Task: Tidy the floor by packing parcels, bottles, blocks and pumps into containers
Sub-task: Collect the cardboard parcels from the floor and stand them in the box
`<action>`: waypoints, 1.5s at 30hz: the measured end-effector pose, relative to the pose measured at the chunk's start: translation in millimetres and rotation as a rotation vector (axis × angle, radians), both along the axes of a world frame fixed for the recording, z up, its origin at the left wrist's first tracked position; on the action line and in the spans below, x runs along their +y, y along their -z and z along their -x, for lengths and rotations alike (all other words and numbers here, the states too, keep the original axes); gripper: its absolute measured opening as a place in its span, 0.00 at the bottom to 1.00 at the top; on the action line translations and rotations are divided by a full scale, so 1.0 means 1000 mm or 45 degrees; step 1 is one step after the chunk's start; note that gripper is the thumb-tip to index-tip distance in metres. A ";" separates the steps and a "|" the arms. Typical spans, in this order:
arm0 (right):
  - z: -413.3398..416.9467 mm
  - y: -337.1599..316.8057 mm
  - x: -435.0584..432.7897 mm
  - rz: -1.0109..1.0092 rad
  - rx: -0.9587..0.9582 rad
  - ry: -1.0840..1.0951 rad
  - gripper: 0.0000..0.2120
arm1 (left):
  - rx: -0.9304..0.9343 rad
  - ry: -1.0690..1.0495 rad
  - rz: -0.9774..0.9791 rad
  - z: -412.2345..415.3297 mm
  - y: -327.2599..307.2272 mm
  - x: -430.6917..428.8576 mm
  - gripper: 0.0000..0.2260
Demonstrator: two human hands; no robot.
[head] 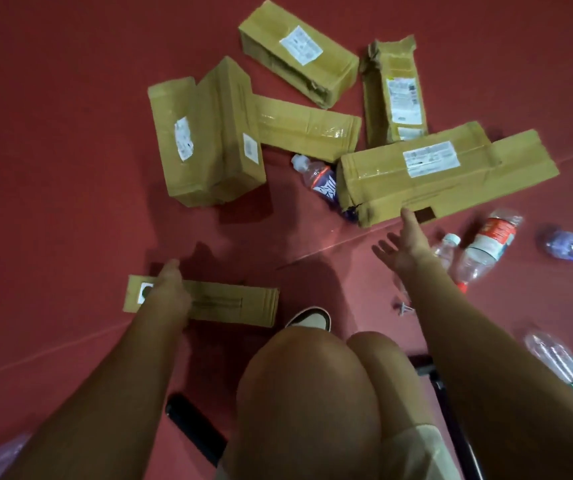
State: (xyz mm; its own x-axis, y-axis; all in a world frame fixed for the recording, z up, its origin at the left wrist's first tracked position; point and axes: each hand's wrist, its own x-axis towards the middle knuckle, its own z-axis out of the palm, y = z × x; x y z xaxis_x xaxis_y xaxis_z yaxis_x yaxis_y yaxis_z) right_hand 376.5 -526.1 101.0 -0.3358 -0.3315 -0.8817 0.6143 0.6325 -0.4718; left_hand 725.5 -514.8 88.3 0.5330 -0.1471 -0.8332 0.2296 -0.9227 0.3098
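The left hand [170,289] lies on a flat parcel [236,303], grip unclear; right hand [406,244] spread loose beside a long parcel [451,181].

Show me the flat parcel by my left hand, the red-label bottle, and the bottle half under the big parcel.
flat parcel [236,303]: head view, bare cardboard near its right end.
red-label bottle [498,232]: head view, on its red label.
half-hidden bottle [319,176]: head view, on its purple label.
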 end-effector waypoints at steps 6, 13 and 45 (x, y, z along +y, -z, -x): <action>-0.011 0.078 -0.044 0.095 0.015 0.093 0.42 | -0.202 -0.146 -0.032 0.013 0.051 0.011 0.49; -0.031 0.110 -0.069 0.065 0.239 0.497 0.55 | -0.226 0.062 -0.025 0.013 0.096 0.013 0.57; -0.018 -0.235 0.069 0.248 -0.291 0.550 0.09 | -0.407 0.500 0.210 0.057 -0.310 0.014 0.47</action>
State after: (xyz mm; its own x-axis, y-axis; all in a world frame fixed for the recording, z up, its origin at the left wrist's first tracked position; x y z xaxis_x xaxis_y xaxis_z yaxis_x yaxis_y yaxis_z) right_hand 394.5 -456.8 335.8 -0.2843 -0.3701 -0.8844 0.9009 0.2125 -0.3786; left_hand 668.1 -501.2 398.4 0.6350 -0.5021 -0.5871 -0.2530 -0.8532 0.4561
